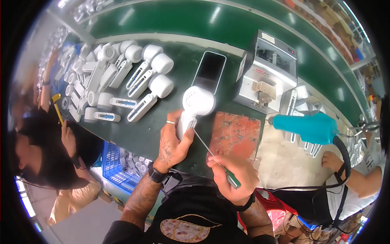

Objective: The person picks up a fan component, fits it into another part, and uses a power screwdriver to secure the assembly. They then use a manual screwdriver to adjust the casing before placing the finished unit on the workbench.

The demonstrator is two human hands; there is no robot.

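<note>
Left hand (174, 143): wrapped tight around the white fan (194, 106) near the table's (174, 55) front edge
Right hand (232, 175): pinching a green screwdriver (214, 158); its tip touches the fan

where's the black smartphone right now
In the head view, the black smartphone lies face up on the dark green table, centre, just beyond the white handheld fan in the left hand, left of the grey metal machine.

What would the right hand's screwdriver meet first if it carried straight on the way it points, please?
Held in the right hand, the screwdriver points up-left. Its tip already looks to be at the handle of the white handheld fan gripped by the left hand, so probably that handle.
</note>
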